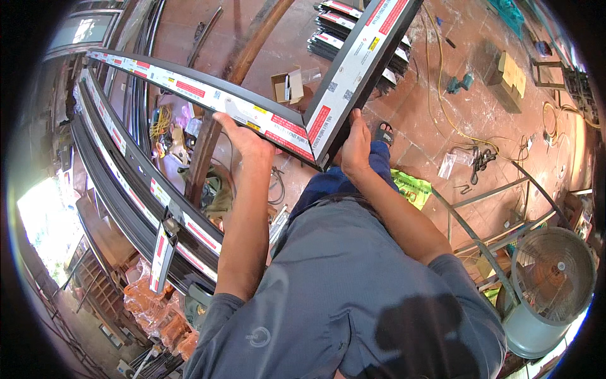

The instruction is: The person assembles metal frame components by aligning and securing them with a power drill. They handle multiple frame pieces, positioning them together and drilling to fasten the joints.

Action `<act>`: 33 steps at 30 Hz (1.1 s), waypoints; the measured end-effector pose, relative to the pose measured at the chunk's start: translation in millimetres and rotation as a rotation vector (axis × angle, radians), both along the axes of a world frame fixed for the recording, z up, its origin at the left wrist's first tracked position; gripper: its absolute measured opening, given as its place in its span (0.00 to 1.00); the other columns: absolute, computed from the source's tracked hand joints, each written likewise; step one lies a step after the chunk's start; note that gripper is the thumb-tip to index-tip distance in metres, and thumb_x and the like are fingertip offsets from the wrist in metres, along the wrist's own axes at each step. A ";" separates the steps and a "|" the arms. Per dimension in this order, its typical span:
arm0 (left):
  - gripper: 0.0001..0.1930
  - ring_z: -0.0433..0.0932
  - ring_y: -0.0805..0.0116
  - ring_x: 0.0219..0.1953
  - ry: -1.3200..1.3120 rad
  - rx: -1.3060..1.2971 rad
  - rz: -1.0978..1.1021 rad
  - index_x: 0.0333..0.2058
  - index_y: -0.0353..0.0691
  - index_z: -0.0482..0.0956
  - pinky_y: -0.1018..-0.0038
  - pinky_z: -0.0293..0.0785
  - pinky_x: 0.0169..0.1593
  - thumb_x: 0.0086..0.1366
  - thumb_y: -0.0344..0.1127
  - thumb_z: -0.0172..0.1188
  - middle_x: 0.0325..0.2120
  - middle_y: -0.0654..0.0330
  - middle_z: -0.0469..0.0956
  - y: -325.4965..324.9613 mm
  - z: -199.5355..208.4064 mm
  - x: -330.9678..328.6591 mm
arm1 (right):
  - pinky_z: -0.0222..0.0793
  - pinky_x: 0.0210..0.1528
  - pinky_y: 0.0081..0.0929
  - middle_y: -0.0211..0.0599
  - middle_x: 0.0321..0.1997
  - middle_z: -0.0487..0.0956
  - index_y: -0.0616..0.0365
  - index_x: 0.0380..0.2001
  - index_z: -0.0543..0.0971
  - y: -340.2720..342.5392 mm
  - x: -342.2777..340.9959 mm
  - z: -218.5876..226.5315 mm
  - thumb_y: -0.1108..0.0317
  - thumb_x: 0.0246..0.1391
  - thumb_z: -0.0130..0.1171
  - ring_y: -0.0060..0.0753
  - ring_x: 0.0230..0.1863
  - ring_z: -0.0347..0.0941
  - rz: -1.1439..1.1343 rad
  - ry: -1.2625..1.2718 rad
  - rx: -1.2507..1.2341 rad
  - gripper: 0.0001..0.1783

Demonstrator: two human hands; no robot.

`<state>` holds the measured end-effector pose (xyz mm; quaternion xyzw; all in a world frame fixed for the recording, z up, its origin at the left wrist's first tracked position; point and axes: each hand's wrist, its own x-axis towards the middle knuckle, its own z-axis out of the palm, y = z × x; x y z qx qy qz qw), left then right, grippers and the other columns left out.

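Two long dark metal profiles meet in a mitred corner in front of me, forming one frame [208,93]. White protective film with red and yellow printed labels covers their upper faces. On the left arm of this frame, my left hand [247,140] grips the near edge, thumb on top and the other fingers hidden beneath. Close to the corner, my right hand [357,145] is closed around the outer side of the right arm; its fingers are partly out of sight. The mitre joint lies between both hands, and its two cut edges look to be together.
More film-covered profiles [136,183] lie at the left, with a short piece [162,258] across them. A profile stack [328,41] and small open carton [288,86] sit beyond the frame. A drum fan [553,278], metal rack [486,246], cables [485,163] and box [507,82] occupy the right.
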<state>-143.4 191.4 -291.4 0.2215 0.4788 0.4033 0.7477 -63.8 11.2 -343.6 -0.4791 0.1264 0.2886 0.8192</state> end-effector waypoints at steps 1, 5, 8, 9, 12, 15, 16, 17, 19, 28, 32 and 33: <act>0.41 0.69 0.50 0.68 0.061 0.046 -0.055 0.74 0.46 0.61 0.51 0.63 0.72 0.76 0.70 0.43 0.70 0.56 0.68 2.8 -3.0 0.8 | 0.62 0.71 0.30 0.42 0.61 0.81 0.71 0.61 0.76 -1.0 0.8 -2.1 0.56 0.81 0.41 0.31 0.62 0.74 0.008 0.035 0.021 0.27; 0.40 0.71 0.50 0.67 -0.041 0.058 -0.041 0.72 0.46 0.64 0.51 0.64 0.70 0.74 0.69 0.49 0.67 0.57 0.71 6.8 -15.7 -3.5 | 0.62 0.71 0.29 0.40 0.64 0.80 0.70 0.63 0.76 18.8 -7.0 12.8 0.47 0.80 0.41 0.32 0.64 0.73 -0.117 0.156 -0.003 0.33; 0.39 0.72 0.51 0.64 -0.023 0.043 -0.047 0.71 0.46 0.66 0.51 0.67 0.67 0.74 0.69 0.51 0.65 0.57 0.73 18.8 -18.4 0.1 | 0.62 0.71 0.28 0.35 0.68 0.76 0.65 0.67 0.73 48.6 -4.1 8.5 0.40 0.78 0.41 0.32 0.65 0.71 -0.159 0.136 0.060 0.38; 0.39 0.74 0.51 0.61 -0.017 0.048 -0.014 0.70 0.45 0.68 0.50 0.69 0.65 0.73 0.69 0.51 0.63 0.57 0.74 16.9 -12.6 0.4 | 0.62 0.71 0.29 0.34 0.67 0.77 0.60 0.68 0.72 49.2 -8.4 7.6 0.38 0.78 0.39 0.33 0.65 0.72 -0.161 0.179 0.059 0.37; 0.39 0.76 0.52 0.59 0.039 0.060 0.030 0.69 0.44 0.68 0.51 0.70 0.64 0.73 0.69 0.52 0.61 0.57 0.75 22.5 -20.0 -3.3 | 0.63 0.71 0.30 0.33 0.65 0.78 0.54 0.70 0.70 46.5 -16.1 -8.9 0.37 0.77 0.38 0.34 0.64 0.73 -0.087 0.161 0.160 0.37; 0.38 0.76 0.53 0.59 0.042 -0.026 0.042 0.69 0.43 0.69 0.55 0.72 0.63 0.74 0.67 0.54 0.61 0.57 0.76 14.4 0.5 4.8 | 0.67 0.69 0.34 0.35 0.66 0.77 0.55 0.70 0.70 46.8 -15.4 -28.5 0.35 0.77 0.37 0.37 0.64 0.74 -0.097 0.129 0.093 0.38; 0.38 0.76 0.53 0.59 0.049 -0.060 0.041 0.68 0.43 0.69 0.55 0.72 0.63 0.74 0.66 0.54 0.60 0.57 0.76 12.0 5.1 7.5 | 0.68 0.69 0.35 0.36 0.66 0.78 0.55 0.70 0.71 44.6 -14.3 -31.1 0.34 0.76 0.38 0.38 0.64 0.75 -0.102 0.100 0.052 0.39; 0.37 0.76 0.53 0.59 0.012 -0.037 0.047 0.68 0.42 0.69 0.55 0.73 0.62 0.74 0.66 0.55 0.60 0.57 0.77 14.0 1.1 2.8 | 0.70 0.66 0.35 0.36 0.63 0.79 0.55 0.68 0.71 40.2 -13.3 -26.3 0.34 0.76 0.38 0.38 0.61 0.76 -0.024 0.167 0.091 0.39; 0.36 0.77 0.54 0.59 -0.065 0.011 0.054 0.68 0.42 0.69 0.55 0.74 0.62 0.74 0.64 0.56 0.59 0.57 0.77 20.6 -14.9 -9.2 | 0.75 0.59 0.36 0.36 0.58 0.82 0.55 0.65 0.73 18.1 -9.2 -8.6 0.32 0.75 0.39 0.38 0.55 0.80 0.128 0.301 0.165 0.39; 0.37 0.78 0.55 0.59 -0.123 0.049 0.027 0.67 0.37 0.70 0.57 0.73 0.64 0.75 0.62 0.57 0.59 0.57 0.79 27.5 -36.9 -16.5 | 0.75 0.31 0.25 0.33 0.37 0.82 0.62 0.51 0.79 -26.1 9.9 0.6 0.61 0.75 0.51 0.25 0.29 0.78 0.557 -0.237 -0.251 0.15; 0.37 0.81 0.55 0.55 -0.027 0.060 -0.003 0.65 0.36 0.72 0.58 0.76 0.61 0.74 0.64 0.58 0.55 0.56 0.81 19.8 -20.3 -12.5 | 0.76 0.31 0.25 0.32 0.37 0.82 0.64 0.49 0.79 -6.8 68.0 12.3 0.64 0.71 0.52 0.23 0.31 0.78 0.366 -0.252 -0.294 0.14; 0.36 0.82 0.56 0.52 0.003 0.089 -0.028 0.64 0.36 0.73 0.58 0.77 0.58 0.74 0.64 0.58 0.53 0.56 0.81 22.5 -20.2 -16.0 | 0.76 0.31 0.25 0.32 0.37 0.82 0.64 0.49 0.79 -0.6 86.1 13.7 0.64 0.71 0.52 0.24 0.31 0.78 0.322 -0.250 -0.274 0.15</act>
